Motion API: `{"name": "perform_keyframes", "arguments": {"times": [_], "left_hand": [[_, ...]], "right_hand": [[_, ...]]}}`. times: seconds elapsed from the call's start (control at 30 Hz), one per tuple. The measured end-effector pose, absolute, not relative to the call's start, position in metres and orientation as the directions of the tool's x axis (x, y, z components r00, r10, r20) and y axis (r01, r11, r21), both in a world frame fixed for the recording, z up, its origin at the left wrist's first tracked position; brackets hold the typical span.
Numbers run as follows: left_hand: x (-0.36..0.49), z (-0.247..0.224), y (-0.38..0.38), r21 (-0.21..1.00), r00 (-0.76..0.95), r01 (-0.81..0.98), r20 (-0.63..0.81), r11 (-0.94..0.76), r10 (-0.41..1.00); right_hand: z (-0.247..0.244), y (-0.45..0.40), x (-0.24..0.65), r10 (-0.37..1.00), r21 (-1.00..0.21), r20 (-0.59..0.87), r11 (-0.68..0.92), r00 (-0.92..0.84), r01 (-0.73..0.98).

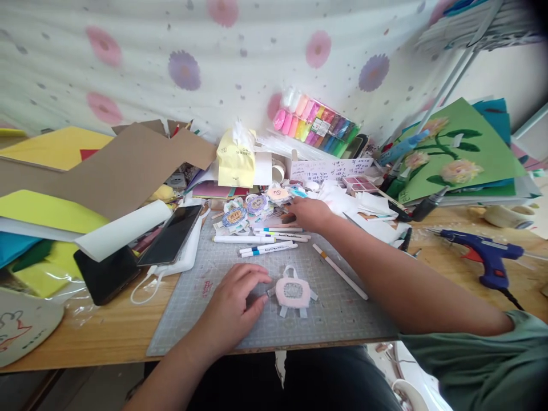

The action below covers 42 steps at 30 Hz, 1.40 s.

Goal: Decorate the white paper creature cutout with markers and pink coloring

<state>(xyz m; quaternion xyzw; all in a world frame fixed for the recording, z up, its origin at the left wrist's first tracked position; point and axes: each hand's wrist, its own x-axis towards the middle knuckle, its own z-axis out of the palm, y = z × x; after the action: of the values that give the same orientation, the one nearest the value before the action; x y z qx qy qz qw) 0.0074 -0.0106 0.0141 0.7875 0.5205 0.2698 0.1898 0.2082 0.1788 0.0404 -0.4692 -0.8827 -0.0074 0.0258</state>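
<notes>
My left hand (240, 297) rests on the grey cutting mat (188, 308), fingers loosely bent and thumb apart, holding nothing. Just right of its fingertips lies a pink paper cutout (293, 292) with a grey patterned centre, a loop on top and small tabs around it. Farther back, my right hand (309, 213) reaches to the cluttered back edge of the mat, fingers stretched out and partly hidden. Close to it are decorated paper cutouts: a peach one (278, 194), a purple one (257, 204) and a blue one (235, 216). No held thing shows in it.
Several acrylic markers (268, 249) lie mid-mat; an orange-ended pen (340, 272) lies under my right forearm. A phone (171, 235) and white power bank stand left. To the right is a blue glue gun (483, 257). Behind are a tissue pack (236, 158) and coloured clay (317, 123).
</notes>
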Motion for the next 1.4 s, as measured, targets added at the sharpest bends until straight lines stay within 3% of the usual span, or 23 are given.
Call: {"name": "perform_keyframes", "arguments": {"times": [0.2, 0.3, 0.33, 0.37, 0.4, 0.5, 0.6, 0.87, 1.13, 1.23, 1.3, 1.4], "left_hand": [[0.002, 0.011, -0.016, 0.6, 0.221, 0.691, 0.356, -0.403, 0.908], [0.008, 0.012, -0.029, 0.681, 0.053, 0.622, 0.456, -0.387, 0.888], [0.013, 0.014, -0.035, 0.708, 0.015, 0.593, 0.465, -0.382, 0.885], [0.02, 0.016, -0.041, 0.727, 0.011, 0.568, 0.461, -0.385, 0.887], [0.028, 0.018, -0.048, 0.74, 0.052, 0.549, 0.434, -0.389, 0.899], [0.056, 0.024, -0.068, 0.773, 0.247, 0.507, 0.294, -0.382, 0.923], [0.079, 0.02, -0.085, 0.795, 0.354, 0.468, 0.231, -0.386, 0.906], [0.083, 0.013, -0.094, 0.752, 0.487, 0.55, 0.064, -0.363, 0.871], [0.083, 0.025, -0.094, 0.804, 0.466, 0.557, -0.094, -0.209, 0.88], [0.072, 0.024, -0.089, 0.798, 0.374, 0.596, -0.176, -0.091, 0.911], [0.06, 0.028, -0.084, 0.772, 0.298, 0.635, -0.202, -0.036, 0.933], [0.043, 0.036, -0.071, 0.697, 0.111, 0.717, -0.115, 0.0, 0.987]], "right_hand": [[0.068, 0.15, 0.22, 0.846, -0.211, 0.223, 0.527, -0.484, 0.823], [0.075, 0.1, 0.234, 0.834, -0.426, 0.324, 0.551, -0.447, 0.718], [0.072, 0.079, 0.238, 0.84, -0.698, 0.381, 0.536, -0.387, 0.475], [0.067, 0.058, 0.241, 0.849, -0.86, 0.399, 0.477, -0.346, 0.179], [0.059, 0.037, 0.243, 0.864, -0.924, 0.373, 0.38, -0.338, -0.05], [0.029, -0.017, 0.244, 0.921, -0.921, 0.228, 0.099, -0.316, -0.377], [0.004, -0.05, 0.243, 0.922, -0.905, 0.164, -0.001, -0.35, -0.425], [0.0, -0.071, 0.249, 0.89, -0.988, 0.134, 0.152, -0.436, 0.007], [0.006, -0.075, 0.255, 0.869, -0.946, 0.224, 0.302, -0.441, 0.114], [0.005, -0.067, 0.265, 0.894, -0.958, 0.267, 0.286, -0.359, 0.0], [0.005, -0.057, 0.271, 0.938, -0.954, 0.265, 0.221, -0.223, -0.205], [0.005, -0.037, 0.275, 0.975, -0.885, 0.211, 0.159, -0.072, -0.437]]}}
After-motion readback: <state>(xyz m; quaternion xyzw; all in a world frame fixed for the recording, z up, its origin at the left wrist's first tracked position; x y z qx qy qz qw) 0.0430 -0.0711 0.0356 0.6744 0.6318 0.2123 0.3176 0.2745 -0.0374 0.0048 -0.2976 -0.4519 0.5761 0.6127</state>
